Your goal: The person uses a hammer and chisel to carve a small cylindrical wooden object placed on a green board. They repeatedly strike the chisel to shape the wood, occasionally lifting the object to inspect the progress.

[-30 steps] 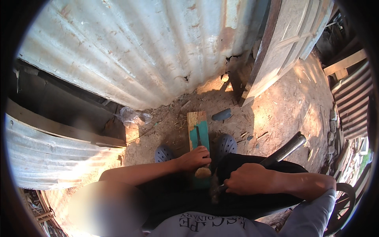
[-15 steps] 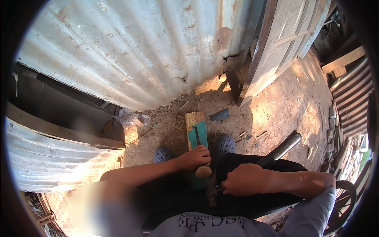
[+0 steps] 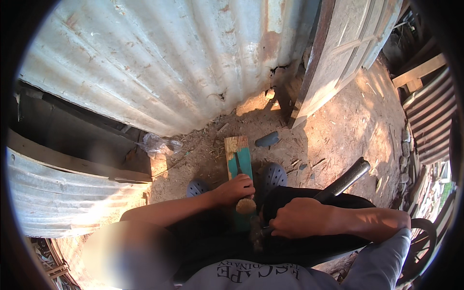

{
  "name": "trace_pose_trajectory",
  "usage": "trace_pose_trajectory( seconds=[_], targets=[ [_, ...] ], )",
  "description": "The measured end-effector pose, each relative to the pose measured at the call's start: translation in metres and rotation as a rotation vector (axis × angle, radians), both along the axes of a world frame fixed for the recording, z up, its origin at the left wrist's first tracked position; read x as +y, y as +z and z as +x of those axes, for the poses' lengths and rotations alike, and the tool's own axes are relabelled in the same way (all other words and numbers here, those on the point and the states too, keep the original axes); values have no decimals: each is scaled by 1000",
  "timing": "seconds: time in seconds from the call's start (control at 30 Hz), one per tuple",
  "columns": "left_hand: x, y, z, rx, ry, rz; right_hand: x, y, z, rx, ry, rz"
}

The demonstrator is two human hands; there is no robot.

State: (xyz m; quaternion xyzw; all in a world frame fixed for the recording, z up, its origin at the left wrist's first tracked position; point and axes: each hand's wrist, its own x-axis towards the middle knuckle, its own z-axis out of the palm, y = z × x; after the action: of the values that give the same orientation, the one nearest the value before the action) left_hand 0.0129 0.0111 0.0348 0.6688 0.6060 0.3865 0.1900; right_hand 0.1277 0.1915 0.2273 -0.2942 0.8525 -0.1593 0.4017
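A chisel (image 3: 238, 164) is gripped in my left hand (image 3: 236, 187), fingers closed round its handle. Its dark blade lies along a board (image 3: 245, 157) with worn teal paint and bare wood at the far end. The pale round butt of the chisel handle sticks out toward me below the fist. My right hand (image 3: 302, 218) is wrapped round a hammer (image 3: 344, 180) with a thick dark handle, pointing away to the right. The blurred hammer head is close to the chisel's butt, on the near side; a gap seems to separate them. My lap hides the near end of the board.
Blue clogs (image 3: 274, 175) flank the board. A dark flat piece (image 3: 267, 139) lies on the dirt beyond, among wood chips. Ahead stands a corrugated metal wall (image 3: 183, 67), with a wooden door (image 3: 333, 63) to its right. A clear plastic bag (image 3: 157, 144) lies at the left.
My left hand and the chisel have shifted very slightly away from me along the board. The hammer head has moved a little; the right hand stays nearly in place.
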Motion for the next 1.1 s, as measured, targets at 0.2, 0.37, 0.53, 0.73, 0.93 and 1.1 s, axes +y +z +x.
trace_pose_trajectory(
  seconds=[0.2,0.37,0.53,0.73,0.93,1.1],
  targets=[
    [1,1,4,-1,-47,24,0,-3,1,-8,3,-11],
    [0,3,3,-10,-61,-9,0,-2,0,-1,6,-3],
    [2,5,3,3,-41,14,0,-2,-1,26,4,-24],
    [4,8,-1,-18,-15,5,1,-2,-1,30,-6,-30],
    [2,1,-1,-34,-13,15,-2,11,-8,2,-35,34],
    [6,10,-3,-87,45,19,2,7,-6,53,-33,-66]
  ],
)
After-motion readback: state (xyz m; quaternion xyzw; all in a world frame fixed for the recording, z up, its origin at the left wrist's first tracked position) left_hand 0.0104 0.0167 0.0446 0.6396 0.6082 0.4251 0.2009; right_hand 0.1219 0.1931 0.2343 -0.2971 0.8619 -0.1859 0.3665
